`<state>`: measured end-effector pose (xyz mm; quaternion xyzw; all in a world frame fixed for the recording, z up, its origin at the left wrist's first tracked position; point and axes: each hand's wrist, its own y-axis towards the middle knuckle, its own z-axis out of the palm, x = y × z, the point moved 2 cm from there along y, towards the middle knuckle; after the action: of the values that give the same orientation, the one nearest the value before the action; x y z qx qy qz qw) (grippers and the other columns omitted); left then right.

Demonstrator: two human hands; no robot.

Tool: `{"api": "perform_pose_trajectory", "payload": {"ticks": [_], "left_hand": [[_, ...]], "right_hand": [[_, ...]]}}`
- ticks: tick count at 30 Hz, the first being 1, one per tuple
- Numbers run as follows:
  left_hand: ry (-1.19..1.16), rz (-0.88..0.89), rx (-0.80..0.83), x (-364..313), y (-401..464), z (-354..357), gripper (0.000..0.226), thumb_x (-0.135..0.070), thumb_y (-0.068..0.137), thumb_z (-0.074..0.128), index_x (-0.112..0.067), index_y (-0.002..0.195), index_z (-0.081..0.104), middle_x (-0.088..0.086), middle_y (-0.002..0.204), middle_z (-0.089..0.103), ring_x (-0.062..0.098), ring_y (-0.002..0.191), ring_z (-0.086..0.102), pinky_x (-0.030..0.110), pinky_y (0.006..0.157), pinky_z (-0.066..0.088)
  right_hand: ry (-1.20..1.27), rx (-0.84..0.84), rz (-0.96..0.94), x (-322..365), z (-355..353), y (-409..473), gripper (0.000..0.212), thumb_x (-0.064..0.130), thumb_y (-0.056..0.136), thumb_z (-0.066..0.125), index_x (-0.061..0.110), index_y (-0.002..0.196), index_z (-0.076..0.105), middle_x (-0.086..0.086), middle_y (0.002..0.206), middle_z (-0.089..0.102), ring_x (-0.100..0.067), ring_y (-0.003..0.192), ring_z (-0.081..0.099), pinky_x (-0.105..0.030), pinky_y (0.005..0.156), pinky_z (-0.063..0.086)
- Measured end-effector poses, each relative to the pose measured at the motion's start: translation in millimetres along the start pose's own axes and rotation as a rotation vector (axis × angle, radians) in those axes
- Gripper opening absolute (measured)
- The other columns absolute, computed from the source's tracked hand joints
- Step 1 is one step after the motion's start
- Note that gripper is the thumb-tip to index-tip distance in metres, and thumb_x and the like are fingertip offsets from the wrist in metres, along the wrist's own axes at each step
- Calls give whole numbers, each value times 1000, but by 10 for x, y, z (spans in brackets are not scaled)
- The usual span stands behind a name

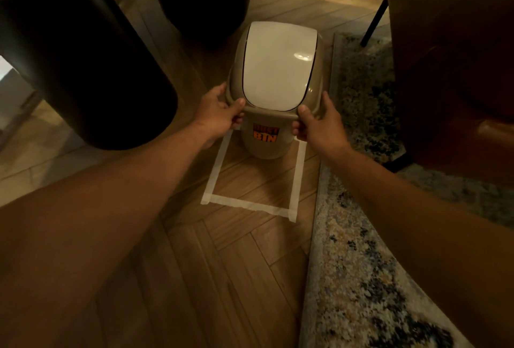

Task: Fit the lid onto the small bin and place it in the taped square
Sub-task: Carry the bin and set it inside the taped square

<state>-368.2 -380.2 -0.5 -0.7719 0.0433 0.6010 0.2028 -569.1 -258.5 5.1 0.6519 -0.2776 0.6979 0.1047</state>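
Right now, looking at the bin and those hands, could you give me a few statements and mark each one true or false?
1. The lid sits on the bin. True.
2. Only one hand touches the bin. False: the left hand and the right hand both grip the lid's rim.
3. A rug lies right of the taped square. True.
4. The bin's label is green. False: its lettering is orange.

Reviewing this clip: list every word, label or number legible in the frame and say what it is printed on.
"BIN": orange letters on a dark sticker on the front of the small bin, below the lid that the left hand and right hand grip.
The sticker's upper line is too dark and blurred to read.
No other text is visible on the tape, floor or rug.
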Motion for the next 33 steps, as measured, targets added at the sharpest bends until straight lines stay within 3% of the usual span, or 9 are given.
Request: {"api": "perform_pose_trajectory", "payload": {"ticks": [3,8,16,20,25,30,33], "left_hand": [[-5,3,8,12,-11,-9,72,-19,96,65,-23,157,27,6,90,75,10,76,72,22,66,56],[-34,-22,29,66,-19,-66,73,-16,96,65,-22,158,25,5,89,75,16,84,73,37,85,60],[-10,-10,51,-11,-172,-71,69,-15,98,62,-22,158,27,3,91,73,9,79,70,24,75,59],[-38,-20,68,-27,-243,-77,69,-13,99,60,-19,158,25,6,94,72,13,83,68,31,83,59],[-34,-29,79,37,-279,-117,69,-13,98,63,-20,158,28,9,103,73,15,86,69,31,83,59],[-29,-52,67,107,-353,-153,71,-14,97,64,-23,158,28,10,97,73,14,82,69,30,81,58],[-25,-60,75,114,-458,-168,72,-13,97,63,-23,158,27,12,97,73,13,80,70,23,73,57]], "right_hand": [[-30,-6,-5,18,9,-20,74,7,110,56,21,169,15,-10,92,67,-8,55,61,-22,56,59],[-45,5,-6,20,17,-33,67,6,109,57,17,167,25,-10,88,68,-6,53,61,-22,53,57],[-30,9,21,-85,-19,-39,55,7,109,58,16,159,37,-6,90,69,-5,52,62,-22,51,55],[-19,31,13,-93,-11,-87,44,8,109,59,33,139,40,-6,90,69,-4,51,63,-22,51,55],[-6,38,28,-112,-6,-172,44,8,109,59,23,147,45,-7,91,70,-5,53,63,-23,51,55],[31,36,46,-119,4,-319,49,6,108,60,38,138,36,-6,89,70,-5,52,63,-22,51,55],[35,32,54,-150,2,-396,44,4,108,59,31,139,43,-6,87,69,-6,52,62,-23,51,55]]}}
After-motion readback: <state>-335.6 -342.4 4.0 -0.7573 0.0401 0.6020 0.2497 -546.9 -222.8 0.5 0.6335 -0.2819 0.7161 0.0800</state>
